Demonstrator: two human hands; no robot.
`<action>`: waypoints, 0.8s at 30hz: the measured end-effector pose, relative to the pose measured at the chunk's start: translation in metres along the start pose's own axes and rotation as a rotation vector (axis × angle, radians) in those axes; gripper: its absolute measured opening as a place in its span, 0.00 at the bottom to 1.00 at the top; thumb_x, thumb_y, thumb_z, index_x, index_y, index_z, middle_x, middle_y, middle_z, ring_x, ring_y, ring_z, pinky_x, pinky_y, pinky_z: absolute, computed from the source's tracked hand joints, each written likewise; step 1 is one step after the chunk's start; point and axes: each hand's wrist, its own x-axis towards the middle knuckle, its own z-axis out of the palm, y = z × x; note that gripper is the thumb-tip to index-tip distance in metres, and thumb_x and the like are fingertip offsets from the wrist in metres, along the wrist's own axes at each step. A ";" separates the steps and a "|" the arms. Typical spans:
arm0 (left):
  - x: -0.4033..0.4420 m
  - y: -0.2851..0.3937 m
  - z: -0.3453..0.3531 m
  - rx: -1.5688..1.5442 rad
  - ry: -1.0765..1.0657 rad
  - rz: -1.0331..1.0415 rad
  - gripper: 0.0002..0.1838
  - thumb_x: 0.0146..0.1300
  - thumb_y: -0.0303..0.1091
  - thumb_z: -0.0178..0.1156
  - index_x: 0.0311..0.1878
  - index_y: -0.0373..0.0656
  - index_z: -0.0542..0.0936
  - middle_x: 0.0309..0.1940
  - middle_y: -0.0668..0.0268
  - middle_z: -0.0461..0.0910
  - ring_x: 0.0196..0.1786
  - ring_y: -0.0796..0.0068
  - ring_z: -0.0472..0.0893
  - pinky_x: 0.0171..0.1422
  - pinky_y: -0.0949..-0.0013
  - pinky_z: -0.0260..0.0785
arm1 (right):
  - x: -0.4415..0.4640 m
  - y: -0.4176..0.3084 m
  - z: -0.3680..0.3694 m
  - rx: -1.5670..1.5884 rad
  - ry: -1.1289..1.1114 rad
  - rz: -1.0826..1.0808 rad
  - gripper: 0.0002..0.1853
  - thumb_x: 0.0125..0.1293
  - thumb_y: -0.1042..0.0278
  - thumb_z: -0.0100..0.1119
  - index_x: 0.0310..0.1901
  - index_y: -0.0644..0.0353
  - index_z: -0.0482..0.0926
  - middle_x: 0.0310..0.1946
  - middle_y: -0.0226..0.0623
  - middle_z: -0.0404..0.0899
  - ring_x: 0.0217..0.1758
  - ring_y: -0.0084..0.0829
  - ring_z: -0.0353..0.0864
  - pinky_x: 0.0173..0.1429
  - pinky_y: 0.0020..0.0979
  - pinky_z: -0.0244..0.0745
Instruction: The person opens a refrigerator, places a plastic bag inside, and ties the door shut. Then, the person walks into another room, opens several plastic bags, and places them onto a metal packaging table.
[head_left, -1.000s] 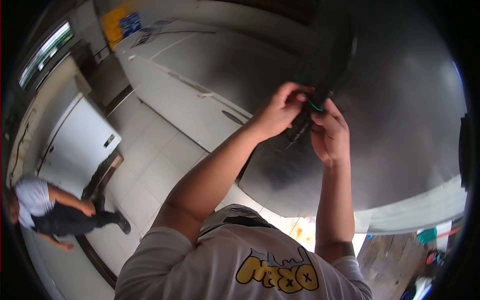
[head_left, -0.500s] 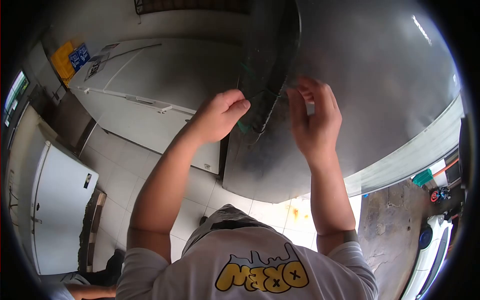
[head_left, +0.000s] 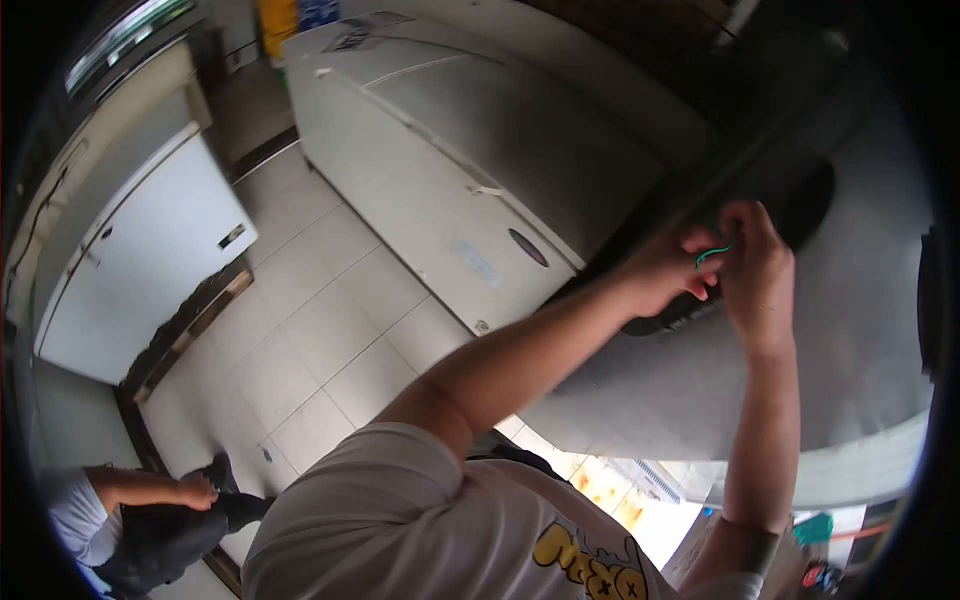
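Observation:
My left hand (head_left: 668, 268) and my right hand (head_left: 758, 275) are close together over a grey metal surface (head_left: 690, 390). A thin green string (head_left: 712, 255) runs between them, its ends pinched in the closed fingers of both hands. Beneath and behind the hands lies a long dark object (head_left: 812, 200) with a rounded end. Its lower edge looks rough, but blur and shade hide what kind of thing it is.
A white chest freezer (head_left: 420, 170) stands beyond my left arm. Another white cabinet (head_left: 150, 250) is at the far left. Another person's arm (head_left: 150, 490) and dark-clad legs show at lower left. Tiled floor (head_left: 330, 310) lies between.
My view has turned left, so the freezer shows larger. My hands, apart before at either side of the dark object, have come together with the green string between them.

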 end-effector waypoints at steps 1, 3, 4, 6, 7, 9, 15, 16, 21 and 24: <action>0.007 0.000 0.001 0.086 0.043 0.007 0.11 0.74 0.37 0.61 0.49 0.39 0.82 0.35 0.66 0.82 0.36 0.78 0.81 0.36 0.69 0.76 | 0.011 0.004 0.003 0.018 -0.015 -0.020 0.06 0.67 0.80 0.58 0.43 0.59 0.79 0.37 0.46 0.84 0.39 0.52 0.86 0.40 0.48 0.78; 0.009 0.002 0.004 0.167 0.087 0.004 0.09 0.72 0.35 0.62 0.48 0.39 0.82 0.35 0.66 0.82 0.35 0.80 0.80 0.35 0.70 0.74 | 0.021 0.010 0.002 -0.030 0.028 -0.208 0.04 0.68 0.81 0.57 0.42 0.62 0.79 0.38 0.44 0.83 0.39 0.48 0.85 0.42 0.43 0.78; 0.010 0.003 0.006 0.245 0.112 0.013 0.08 0.72 0.34 0.62 0.45 0.38 0.82 0.34 0.67 0.82 0.34 0.81 0.79 0.34 0.70 0.73 | 0.025 0.009 0.001 -0.032 0.024 -0.206 0.04 0.68 0.81 0.57 0.42 0.62 0.79 0.38 0.44 0.83 0.39 0.48 0.85 0.42 0.43 0.78; 0.016 -0.003 0.013 0.321 0.124 0.025 0.08 0.72 0.33 0.62 0.43 0.38 0.83 0.33 0.68 0.81 0.34 0.81 0.78 0.34 0.70 0.72 | 0.035 0.005 -0.002 -0.027 -0.003 -0.161 0.04 0.69 0.82 0.56 0.40 0.64 0.79 0.40 0.45 0.81 0.40 0.46 0.84 0.43 0.40 0.78; 0.020 -0.009 0.018 0.280 0.163 0.100 0.08 0.72 0.34 0.62 0.42 0.38 0.83 0.33 0.68 0.81 0.33 0.82 0.76 0.34 0.71 0.70 | 0.040 0.006 -0.002 -0.054 -0.016 -0.193 0.07 0.70 0.83 0.55 0.45 0.63 0.78 0.38 0.45 0.81 0.41 0.47 0.84 0.43 0.41 0.79; 0.021 -0.007 0.024 0.245 0.203 0.167 0.09 0.72 0.34 0.62 0.42 0.38 0.83 0.33 0.68 0.81 0.31 0.82 0.74 0.35 0.71 0.69 | 0.050 0.011 0.003 -0.106 0.008 -0.216 0.09 0.68 0.84 0.55 0.48 0.63 0.77 0.38 0.45 0.81 0.40 0.47 0.85 0.43 0.41 0.81; 0.026 -0.017 0.004 -0.298 0.159 -0.071 0.07 0.70 0.34 0.61 0.37 0.44 0.83 0.31 0.71 0.81 0.32 0.80 0.72 0.37 0.72 0.63 | 0.052 0.030 0.004 -0.786 -0.111 -0.370 0.20 0.57 0.79 0.64 0.53 0.61 0.76 0.47 0.42 0.78 0.49 0.43 0.82 0.52 0.36 0.84; 0.027 -0.020 0.000 -0.345 0.117 -0.074 0.06 0.70 0.34 0.61 0.38 0.45 0.84 0.31 0.72 0.81 0.33 0.80 0.73 0.38 0.73 0.62 | 0.045 0.028 0.007 -1.016 -0.172 -0.440 0.22 0.54 0.76 0.67 0.52 0.59 0.76 0.51 0.40 0.76 0.53 0.41 0.81 0.55 0.35 0.83; 0.032 -0.031 0.003 -0.440 0.110 -0.041 0.05 0.68 0.34 0.61 0.36 0.47 0.84 0.29 0.71 0.81 0.30 0.80 0.76 0.35 0.73 0.61 | 0.016 0.018 0.017 -0.880 0.010 -0.364 0.37 0.50 0.75 0.71 0.67 0.55 0.75 0.55 0.38 0.72 0.56 0.42 0.77 0.59 0.39 0.81; 0.029 -0.022 0.008 -0.359 0.212 -0.068 0.06 0.68 0.35 0.60 0.35 0.48 0.82 0.28 0.73 0.79 0.30 0.81 0.74 0.34 0.73 0.61 | 0.001 0.012 0.015 -0.776 0.162 -0.441 0.40 0.52 0.77 0.69 0.72 0.55 0.72 0.63 0.40 0.71 0.59 0.44 0.77 0.61 0.41 0.81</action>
